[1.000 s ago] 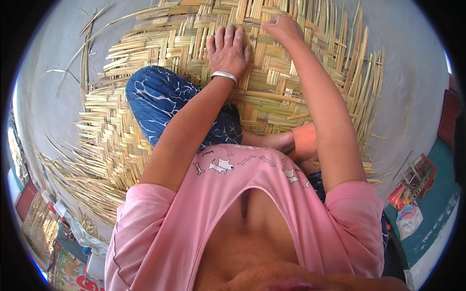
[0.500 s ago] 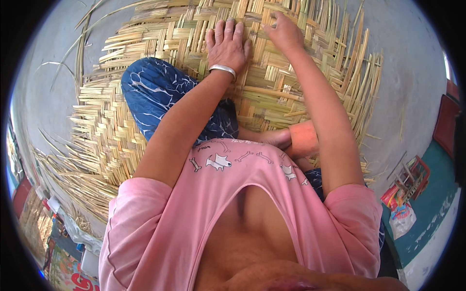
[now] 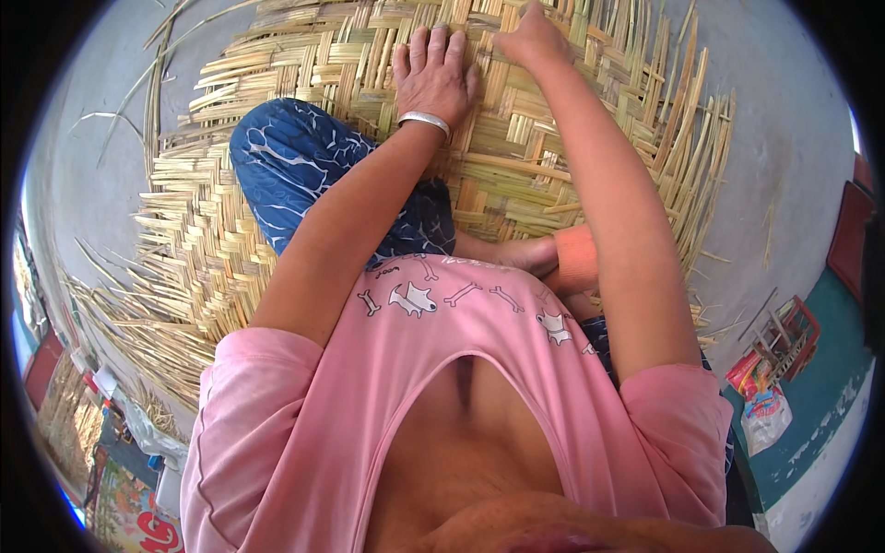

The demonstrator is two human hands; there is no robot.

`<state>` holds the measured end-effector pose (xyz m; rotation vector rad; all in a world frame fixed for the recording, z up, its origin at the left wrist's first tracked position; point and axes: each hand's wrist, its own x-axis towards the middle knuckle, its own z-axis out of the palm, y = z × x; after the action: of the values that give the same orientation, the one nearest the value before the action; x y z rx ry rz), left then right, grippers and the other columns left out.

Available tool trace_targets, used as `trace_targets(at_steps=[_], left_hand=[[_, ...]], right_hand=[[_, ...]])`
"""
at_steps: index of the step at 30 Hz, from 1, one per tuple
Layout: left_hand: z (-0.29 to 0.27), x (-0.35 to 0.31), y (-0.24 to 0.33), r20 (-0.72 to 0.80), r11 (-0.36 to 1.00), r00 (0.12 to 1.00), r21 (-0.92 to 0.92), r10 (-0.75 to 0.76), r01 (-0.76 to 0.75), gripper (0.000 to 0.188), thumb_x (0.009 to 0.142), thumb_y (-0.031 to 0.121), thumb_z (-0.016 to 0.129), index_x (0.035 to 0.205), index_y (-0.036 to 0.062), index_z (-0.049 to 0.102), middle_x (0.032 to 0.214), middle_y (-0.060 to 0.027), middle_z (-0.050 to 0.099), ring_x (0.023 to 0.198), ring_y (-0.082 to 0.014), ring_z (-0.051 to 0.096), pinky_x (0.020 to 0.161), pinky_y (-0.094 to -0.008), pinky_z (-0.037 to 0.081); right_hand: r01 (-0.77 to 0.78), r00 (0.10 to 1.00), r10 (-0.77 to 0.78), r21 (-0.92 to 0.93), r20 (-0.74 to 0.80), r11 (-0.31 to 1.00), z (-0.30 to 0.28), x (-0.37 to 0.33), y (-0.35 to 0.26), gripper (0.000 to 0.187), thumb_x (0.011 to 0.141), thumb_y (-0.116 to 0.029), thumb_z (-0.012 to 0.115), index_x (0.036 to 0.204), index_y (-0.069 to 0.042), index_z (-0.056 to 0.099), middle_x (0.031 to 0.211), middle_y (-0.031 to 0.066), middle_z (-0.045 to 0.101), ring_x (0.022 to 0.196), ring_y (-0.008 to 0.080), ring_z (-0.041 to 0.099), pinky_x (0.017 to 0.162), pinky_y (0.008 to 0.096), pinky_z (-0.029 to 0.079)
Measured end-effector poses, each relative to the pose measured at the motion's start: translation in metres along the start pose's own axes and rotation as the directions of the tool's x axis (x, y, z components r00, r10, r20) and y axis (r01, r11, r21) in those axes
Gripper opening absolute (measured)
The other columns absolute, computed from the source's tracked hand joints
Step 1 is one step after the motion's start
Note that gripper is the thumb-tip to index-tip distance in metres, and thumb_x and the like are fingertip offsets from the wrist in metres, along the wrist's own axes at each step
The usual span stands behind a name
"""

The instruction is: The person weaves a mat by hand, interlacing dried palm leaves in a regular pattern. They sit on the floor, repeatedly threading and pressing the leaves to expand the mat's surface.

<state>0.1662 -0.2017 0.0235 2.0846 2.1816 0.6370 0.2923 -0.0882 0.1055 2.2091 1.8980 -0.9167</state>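
The woven mat (image 3: 355,69) was sliced off by the top edge, and the grip of the right hand (image 3: 536,39) was masked!

Right up at that edge, the curled fingers were screened by the back of the hand, so whether anything was pinched there could not be told. The palm of the left hand (image 3: 433,88) was hidden, turned down against the mat. Lower down, the blue trousers (image 3: 288,166) were partly covered by the pink shirt (image 3: 461,318), and one end of the orange band (image 3: 576,256) was blocked by the right forearm (image 3: 613,184). Far left, the clutter (image 3: 134,415) was too small to be made out!
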Motion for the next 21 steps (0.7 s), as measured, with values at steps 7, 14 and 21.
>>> trace_targets(at_steps=[7, 14, 21], left_hand=[[0.001, 0.000, -0.003, 0.015, 1.000, 1.000, 0.011, -0.007, 0.007, 0.058, 0.096, 0.045, 0.056, 0.147, 0.0159, 0.052, 0.155, -0.0079, 0.046, 0.149, -0.0328, 0.033, 0.123, -0.0535, 0.018], [-0.002, 0.001, 0.001, 0.008, 1.000, 1.000, 0.007, -0.010, 0.009, 0.057, 0.095, 0.042, 0.058, 0.145, 0.0151, 0.054, 0.154, -0.0082, 0.047, 0.148, -0.0324, 0.034, 0.122, -0.0537, 0.020], [-0.001, 0.000, 0.000, -0.008, 1.000, 1.000, 0.001, -0.004, 0.004, 0.057, 0.094, 0.041, 0.059, 0.144, 0.0145, 0.055, 0.153, -0.0091, 0.048, 0.147, -0.0328, 0.036, 0.121, -0.0542, 0.021]], right_hand=[[-0.025, 1.000, 0.025, -0.051, -0.011, 0.998, 0.004, 0.003, -0.007, 0.098, 0.082, -0.023, 0.073, 0.163, -0.007, 0.020, 0.136, 0.0247, 0.062, 0.127, 0.0356, 0.062, 0.105, 0.0446, 0.051], [0.052, 0.999, -0.050, 0.092, -0.019, 0.994, 0.005, 0.011, 0.013, 0.097, 0.078, -0.026, 0.074, 0.160, -0.006, 0.028, 0.137, 0.0266, 0.061, 0.126, 0.0396, 0.061, 0.107, 0.0435, 0.050], [0.011, 1.000, -0.011, 0.021, -0.019, 1.000, 0.005, 0.005, 0.002, 0.097, 0.079, -0.028, 0.076, 0.159, -0.003, 0.028, 0.143, 0.0277, 0.057, 0.132, 0.0395, 0.057, 0.110, 0.0429, 0.048]])
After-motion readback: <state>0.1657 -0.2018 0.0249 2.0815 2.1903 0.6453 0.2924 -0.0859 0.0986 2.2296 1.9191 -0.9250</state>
